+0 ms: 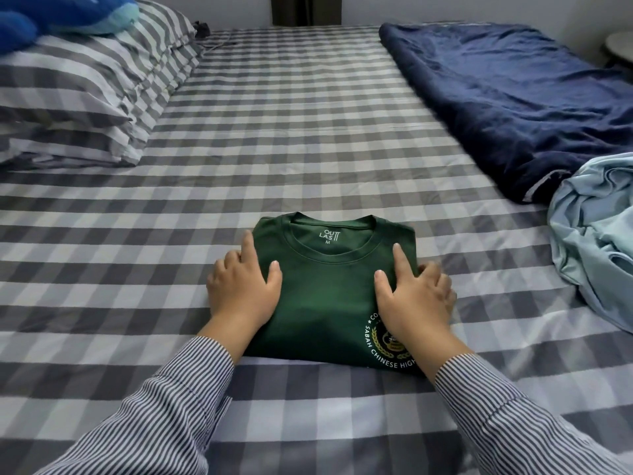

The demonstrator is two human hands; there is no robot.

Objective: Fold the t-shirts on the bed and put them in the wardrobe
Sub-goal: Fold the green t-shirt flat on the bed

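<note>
A dark green t-shirt (325, 296) lies folded into a neat rectangle on the checked bed (274, 149), collar facing away, with a round white and gold crest at its near right corner. My left hand (243, 289) rests flat on the shirt's left edge, fingers straight. My right hand (414, 296) presses flat on the right side, partly covering the crest. A crumpled light blue t-shirt (596, 241) lies unfolded at the bed's right edge. No wardrobe is in view.
Two striped pillows (85, 97) are stacked at the left, with a blue plush toy (61, 15) on top. A navy blanket (520, 94) lies folded along the right side. A dark cable (205, 36) sits near the far edge.
</note>
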